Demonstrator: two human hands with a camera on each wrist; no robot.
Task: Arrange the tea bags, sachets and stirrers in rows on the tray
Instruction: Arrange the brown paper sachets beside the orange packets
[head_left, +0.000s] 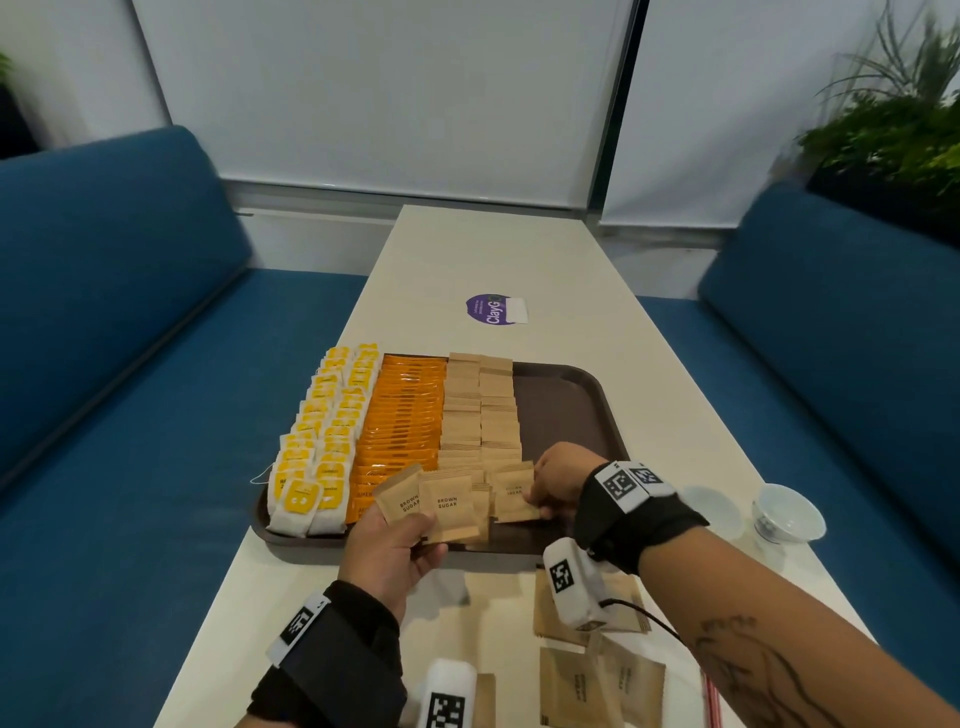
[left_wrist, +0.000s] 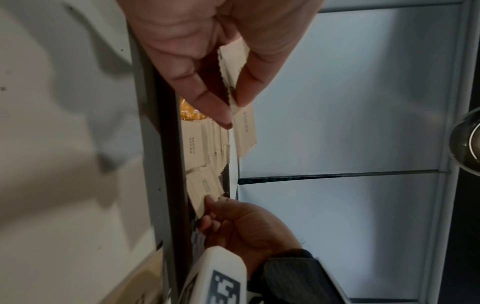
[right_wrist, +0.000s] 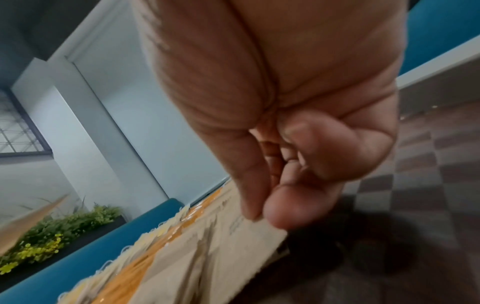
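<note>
Right hand (head_left: 558, 480) pinches a tan paper brown-sugar sachet (head_left: 514, 493), extending the row; left hand (head_left: 392, 553) beside it grips spare sachets (head_left: 431, 506).

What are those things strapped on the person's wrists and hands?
Both hands, left hand and right hand, are bare. Each wrist wears a black fabric wrap carrying white blocks printed with black square-patterned markers. A thin black cable runs from the right unit, and dark line tattoos show on the right forearm.

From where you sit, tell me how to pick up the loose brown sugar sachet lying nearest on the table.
Pinch the loose sachet by its near short edge, coming from above and your side: it lies flat, so slide fingertips under that free edge.
</note>
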